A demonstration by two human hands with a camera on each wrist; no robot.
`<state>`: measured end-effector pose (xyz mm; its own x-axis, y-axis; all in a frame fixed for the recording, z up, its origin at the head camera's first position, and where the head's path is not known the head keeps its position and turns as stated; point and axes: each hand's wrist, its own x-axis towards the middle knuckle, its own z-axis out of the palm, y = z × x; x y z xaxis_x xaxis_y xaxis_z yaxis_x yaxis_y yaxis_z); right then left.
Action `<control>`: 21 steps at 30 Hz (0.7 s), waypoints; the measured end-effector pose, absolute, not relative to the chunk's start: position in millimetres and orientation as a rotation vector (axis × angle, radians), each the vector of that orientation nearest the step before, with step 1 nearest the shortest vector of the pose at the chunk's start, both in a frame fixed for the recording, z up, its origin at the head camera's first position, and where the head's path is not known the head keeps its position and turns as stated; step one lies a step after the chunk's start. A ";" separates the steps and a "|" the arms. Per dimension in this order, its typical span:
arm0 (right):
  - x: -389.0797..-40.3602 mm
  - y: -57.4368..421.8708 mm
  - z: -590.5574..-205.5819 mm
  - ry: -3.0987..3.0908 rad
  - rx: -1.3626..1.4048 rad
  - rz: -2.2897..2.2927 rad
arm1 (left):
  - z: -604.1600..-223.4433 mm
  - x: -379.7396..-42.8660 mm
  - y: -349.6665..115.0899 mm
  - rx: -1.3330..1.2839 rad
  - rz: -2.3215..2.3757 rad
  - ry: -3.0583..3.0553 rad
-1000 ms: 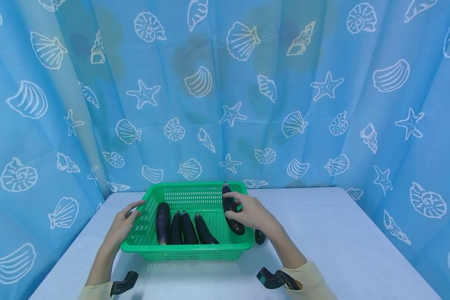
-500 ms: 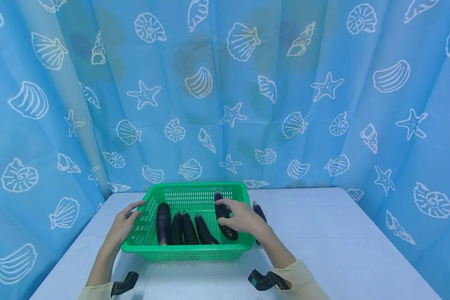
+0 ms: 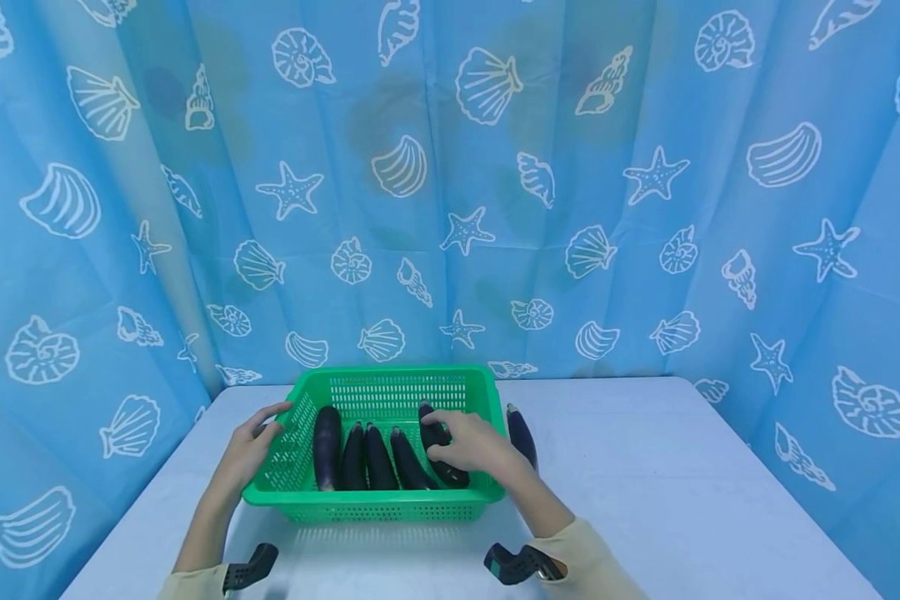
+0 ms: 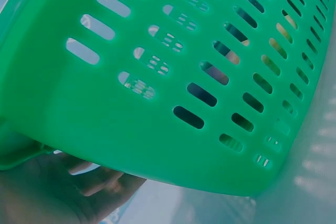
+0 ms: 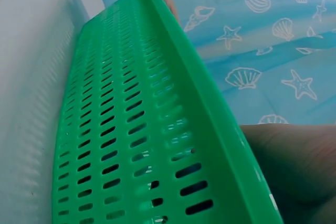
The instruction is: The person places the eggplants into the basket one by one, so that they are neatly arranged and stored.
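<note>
A dark purple, elongated aubergine lies at the right end of a row inside a green perforated plastic basket, its tip pointing toward the far wall of the basket. The right hand reaches over the basket's right rim and curls its fingers around this aubergine, gripping it near the middle. Four further dark purple aubergines lie side by side to its left on the basket floor, close together and roughly parallel. The left hand rests against the outside of the basket's left wall, fingers curled about the rim; the left wrist view shows the fingers under the slotted wall. In the right wrist view only the basket's near wall and part of the hand appear. One more dark aubergine lies on the pale blue-white table, just beside the basket's right wall. A blue curtain printed with white shells and starfish encloses the table.
</note>
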<state>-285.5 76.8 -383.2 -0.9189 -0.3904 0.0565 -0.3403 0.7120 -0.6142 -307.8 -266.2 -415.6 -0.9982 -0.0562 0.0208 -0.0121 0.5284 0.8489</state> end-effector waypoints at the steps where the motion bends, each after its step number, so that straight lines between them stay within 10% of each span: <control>1: -285.5 75.9 -383.5 2.832 -0.599 -0.990 | -415.6 -307.8 -266.2 0.060 -1.503 -2.706; 21: -288.1 62.9 -390.7 2.767 -0.531 -0.916 | -414.5 -307.0 -266.0 0.052 -1.491 -2.707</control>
<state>-288.1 62.9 -390.7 -0.9202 -0.3874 -0.0567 -0.2770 0.7467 -0.6048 -307.0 -266.0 -414.5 -0.9981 -0.0542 0.0285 -0.0049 0.5343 0.8453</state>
